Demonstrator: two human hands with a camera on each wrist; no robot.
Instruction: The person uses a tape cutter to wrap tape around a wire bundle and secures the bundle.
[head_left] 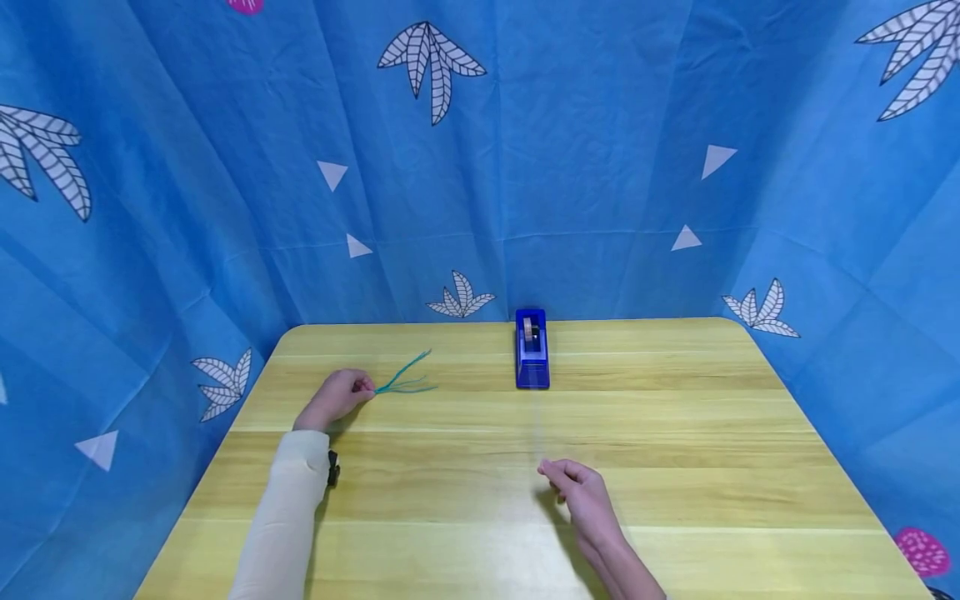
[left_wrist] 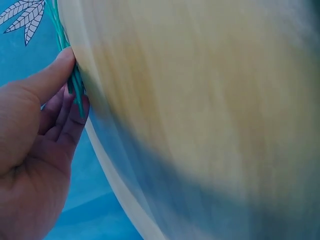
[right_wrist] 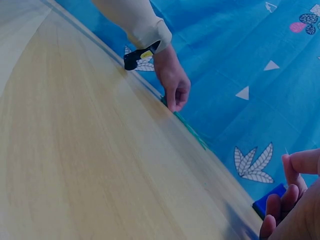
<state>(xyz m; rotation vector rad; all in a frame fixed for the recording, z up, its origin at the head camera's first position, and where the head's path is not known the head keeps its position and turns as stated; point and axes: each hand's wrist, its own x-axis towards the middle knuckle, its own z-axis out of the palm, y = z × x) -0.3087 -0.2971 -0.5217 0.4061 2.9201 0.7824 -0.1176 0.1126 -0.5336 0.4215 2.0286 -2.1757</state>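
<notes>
A bundle of thin green strands (head_left: 390,386) lies near the table's back left, with its far ends fanned out. Thumb and fingers of my left hand (head_left: 340,397) pinch the bundle at its near end; in the left wrist view the short ends of the strands (left_wrist: 76,90) poke out below the thumb. From a blue tape dispenser (head_left: 533,372) at the back middle, a clear strip of tape (head_left: 537,425) stretches towards me. My right hand (head_left: 588,498) pinches the free end of that strip between thumb and forefinger, above the table.
The wooden table (head_left: 435,500) has rounded back corners. Behind it and at both sides hangs a blue curtain (head_left: 585,167) with leaf and triangle prints. A black strap device (head_left: 333,468) sits on the left wrist.
</notes>
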